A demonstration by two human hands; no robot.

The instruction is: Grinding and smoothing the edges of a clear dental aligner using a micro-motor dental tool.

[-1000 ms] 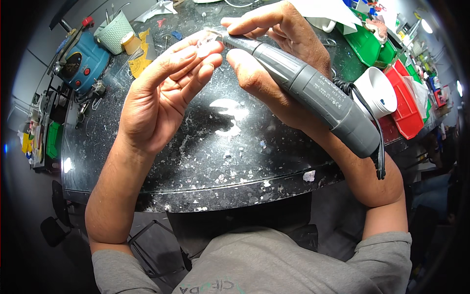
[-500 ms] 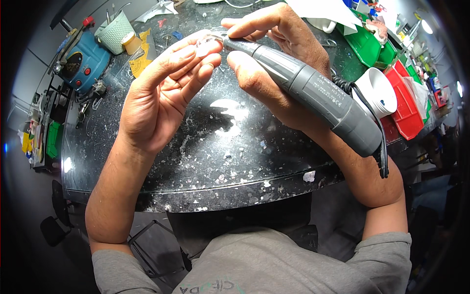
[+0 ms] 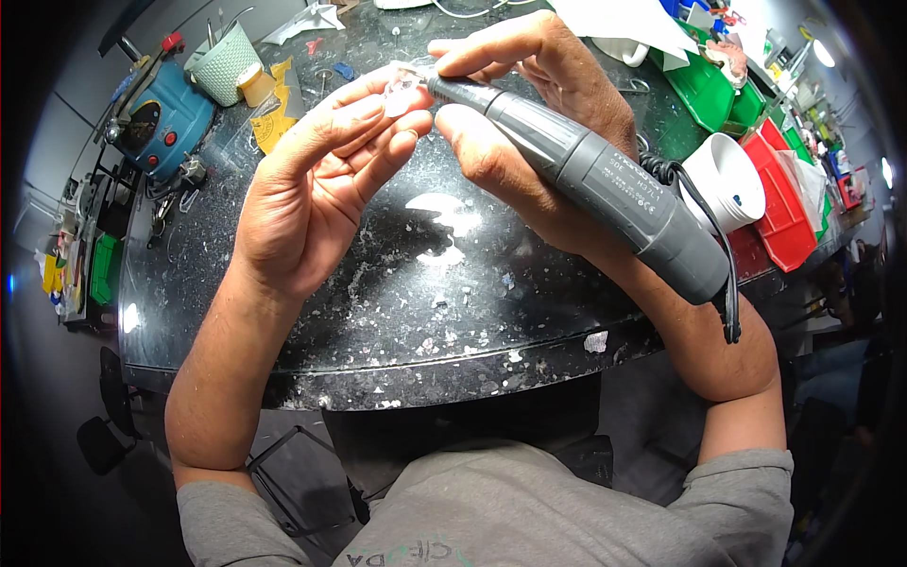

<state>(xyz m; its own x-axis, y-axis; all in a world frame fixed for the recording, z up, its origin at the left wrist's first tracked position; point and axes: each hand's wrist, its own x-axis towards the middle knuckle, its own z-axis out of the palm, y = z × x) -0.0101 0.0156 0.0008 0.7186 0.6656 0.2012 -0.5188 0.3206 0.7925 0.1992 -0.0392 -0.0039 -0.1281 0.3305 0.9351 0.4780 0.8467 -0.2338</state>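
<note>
Gripping a grey corded handpiece (image 3: 605,180) near its nose, the right hand (image 3: 584,94) brings the tip right beside a small clear piece (image 3: 404,98), which the left hand (image 3: 307,184) pinches by its fingertips above the speckled black bench (image 3: 453,321).

Speckled table (image 3: 529,293), grey floor (image 3: 635,416), lamp (image 3: 823,52) — lit
</note>
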